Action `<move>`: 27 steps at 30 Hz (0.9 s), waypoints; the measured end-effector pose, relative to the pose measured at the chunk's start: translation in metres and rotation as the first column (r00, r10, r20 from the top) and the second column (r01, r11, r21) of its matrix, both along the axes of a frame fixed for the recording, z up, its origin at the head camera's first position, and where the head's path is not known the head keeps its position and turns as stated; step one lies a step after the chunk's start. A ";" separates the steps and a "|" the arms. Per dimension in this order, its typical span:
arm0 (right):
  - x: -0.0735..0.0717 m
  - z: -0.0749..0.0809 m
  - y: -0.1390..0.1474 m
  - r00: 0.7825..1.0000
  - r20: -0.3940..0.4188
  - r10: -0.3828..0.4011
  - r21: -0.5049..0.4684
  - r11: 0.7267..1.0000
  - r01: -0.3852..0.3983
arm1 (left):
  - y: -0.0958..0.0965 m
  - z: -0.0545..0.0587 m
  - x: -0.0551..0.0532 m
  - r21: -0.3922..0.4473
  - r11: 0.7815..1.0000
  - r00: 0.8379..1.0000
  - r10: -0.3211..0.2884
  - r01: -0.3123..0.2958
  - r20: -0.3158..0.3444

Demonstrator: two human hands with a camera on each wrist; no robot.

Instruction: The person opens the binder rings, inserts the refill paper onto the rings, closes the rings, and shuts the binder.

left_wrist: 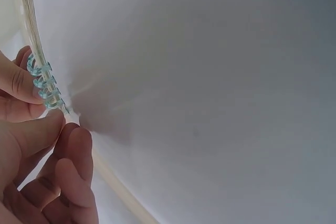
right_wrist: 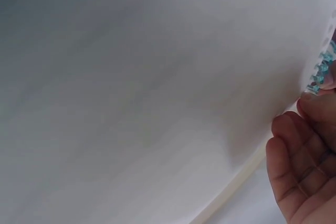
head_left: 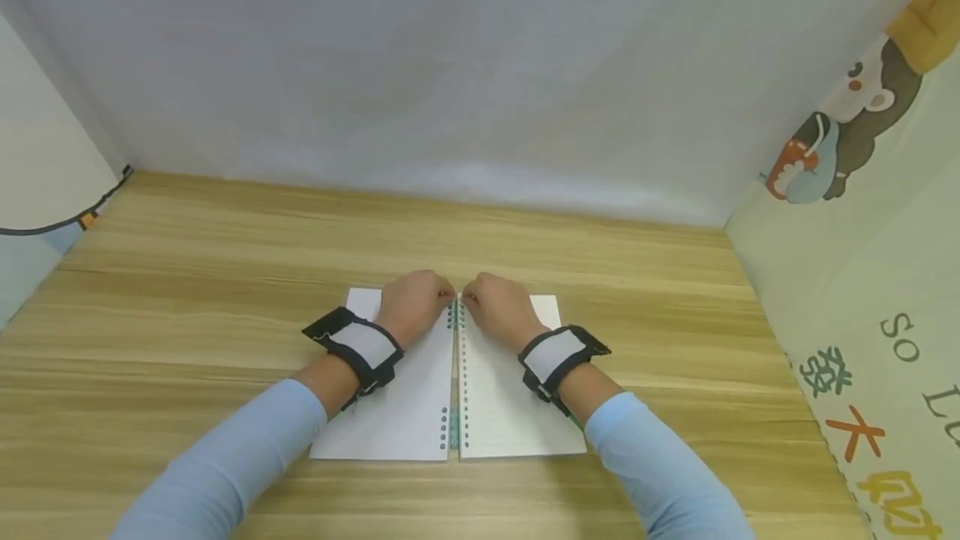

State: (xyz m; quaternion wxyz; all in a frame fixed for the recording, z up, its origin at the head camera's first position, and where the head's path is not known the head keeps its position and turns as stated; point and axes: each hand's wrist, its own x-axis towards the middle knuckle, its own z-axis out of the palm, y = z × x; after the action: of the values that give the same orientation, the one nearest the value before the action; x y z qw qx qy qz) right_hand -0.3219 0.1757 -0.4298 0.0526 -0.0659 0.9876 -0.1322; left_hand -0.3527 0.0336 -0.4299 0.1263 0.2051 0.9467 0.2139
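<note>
An open loose-leaf notebook (head_left: 517,419) lies on the table with its white pages spread to both sides. Clear teal binder rings (head_left: 453,429) run along its spine at the near end, and another set of binder rings (left_wrist: 47,86) is at the far end. My left hand (head_left: 414,307) pinches the far rings' end at the left page's edge, thumb against forefinger. Facing it, my right hand (head_left: 501,308) pinches the same rings from the right page's side. In the right wrist view, the fingertips partly hide these rings (right_wrist: 321,73).
The wooden table (head_left: 225,290) extends around the notebook. A pale wall sheet (head_left: 450,90) rises behind it, and a printed cloth (head_left: 847,290) hangs on the right. A black cord (head_left: 52,227) runs at the left edge.
</note>
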 end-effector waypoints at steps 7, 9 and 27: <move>-0.001 -0.002 -0.001 1.000 -0.011 0.003 0.015 1.000 -0.003 | 0.001 -0.001 0.000 -0.002 1.000 0.999 -0.024 0.024 -0.032; -0.001 -0.002 -0.001 1.000 -0.011 0.005 0.015 1.000 -0.005 | 0.001 -0.001 0.000 -0.005 1.000 0.999 -0.027 0.027 -0.036; -0.001 -0.002 -0.002 1.000 -0.024 0.017 0.000 1.000 -0.017 | 0.004 -0.003 0.001 -0.033 0.999 0.998 -0.026 0.025 -0.061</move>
State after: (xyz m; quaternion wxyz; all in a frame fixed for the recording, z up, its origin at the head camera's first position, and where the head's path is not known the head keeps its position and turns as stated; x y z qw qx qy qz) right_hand -0.3225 0.1738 -0.4318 0.0419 -0.0758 0.9876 -0.1309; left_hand -0.3514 0.0373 -0.4332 0.1033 0.2215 0.9507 0.1908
